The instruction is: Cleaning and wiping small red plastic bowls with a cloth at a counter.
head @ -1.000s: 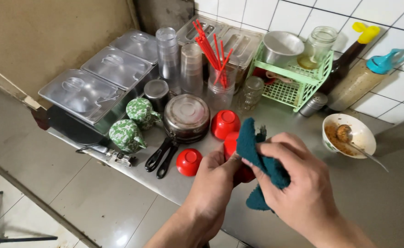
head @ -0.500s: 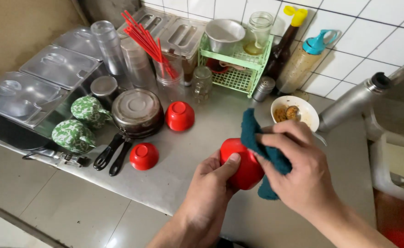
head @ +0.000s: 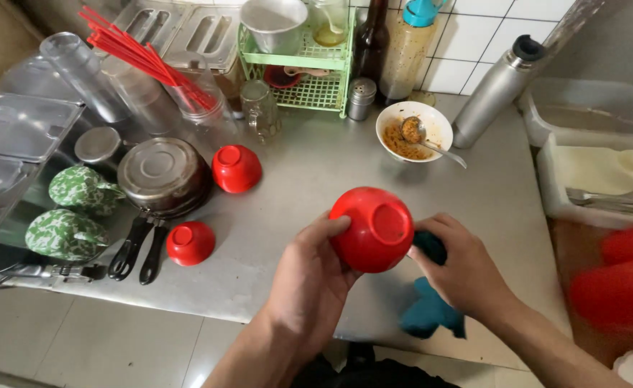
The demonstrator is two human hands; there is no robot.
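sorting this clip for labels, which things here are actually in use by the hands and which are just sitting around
In use:
left hand holding the red bowl
right hand gripping the teal cloth against it

Lying about:
two upturned red bowls on the counter
white bowl with spoon
steel flask
green rack
red straws
lidded pan

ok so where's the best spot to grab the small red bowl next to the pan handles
The small red bowl sits upside down on the counter, foot ring up. Probably best taken from above, fingers spread around its rounded wall just below the foot. Come from the right or front: the black pan handles crowd its left side, while the counter to its right looks free.
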